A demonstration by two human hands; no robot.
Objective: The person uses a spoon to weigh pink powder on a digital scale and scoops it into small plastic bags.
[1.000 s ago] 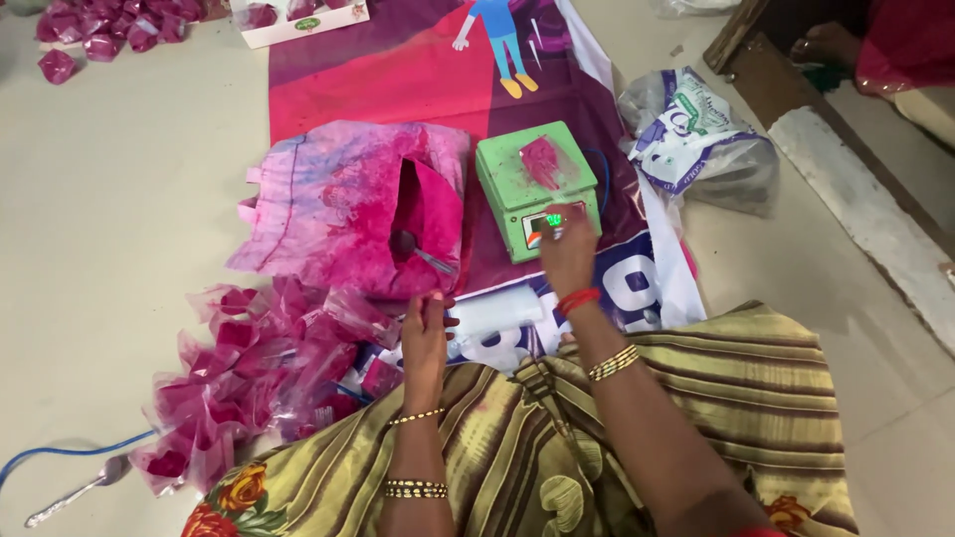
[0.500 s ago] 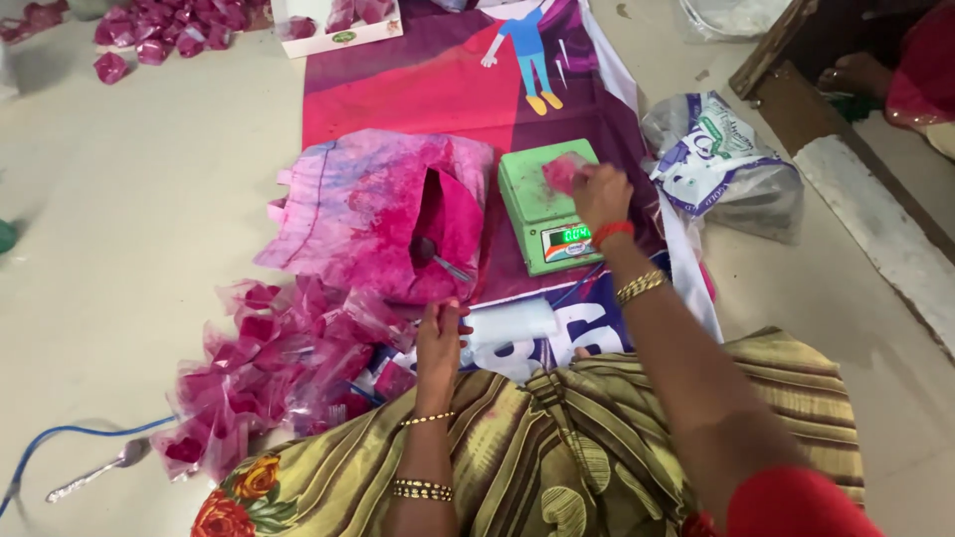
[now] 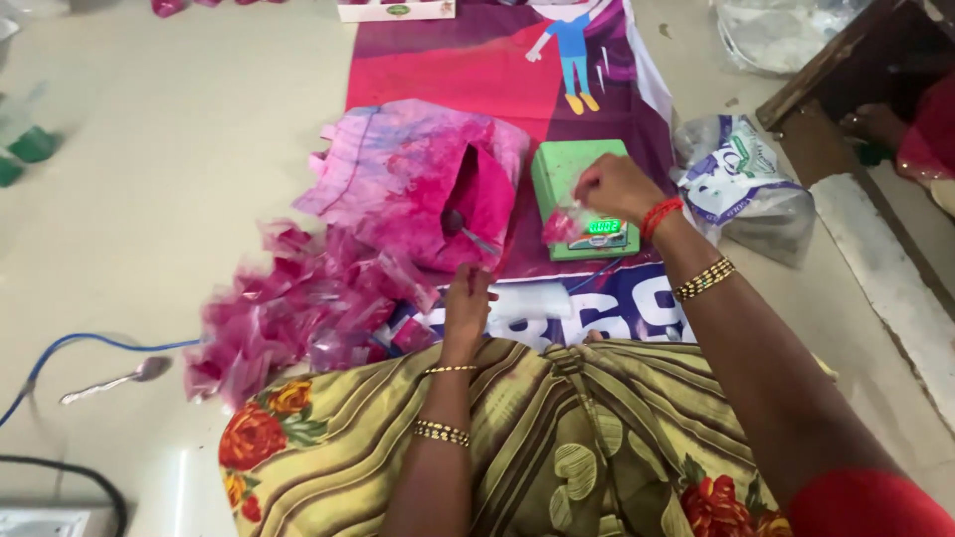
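A small green weighing scale (image 3: 572,179) with a lit display sits on a printed purple banner (image 3: 468,70) on the floor. My right hand (image 3: 615,187) hovers over the scale, pinching a small clear packet of pink powder (image 3: 562,225) that hangs at the scale's near left corner. My left hand (image 3: 466,310) rests low near my lap, fingers on the edge of a heap of pink-stained plastic packets (image 3: 298,308). A large pink-stained bag of powder (image 3: 428,184) lies open left of the scale, a spoon handle poking out.
A crumpled printed plastic bag (image 3: 741,184) lies right of the scale. A metal spoon (image 3: 119,378) and a blue cable (image 3: 90,343) lie at the left on the floor. A white box (image 3: 398,10) sits at the banner's far end. A wooden frame (image 3: 846,60) stands at right.
My right hand went from the scale's front to its top and now lifts a pink packet off toward the near left corner. The view shifted nearer. My left hand barely moved.
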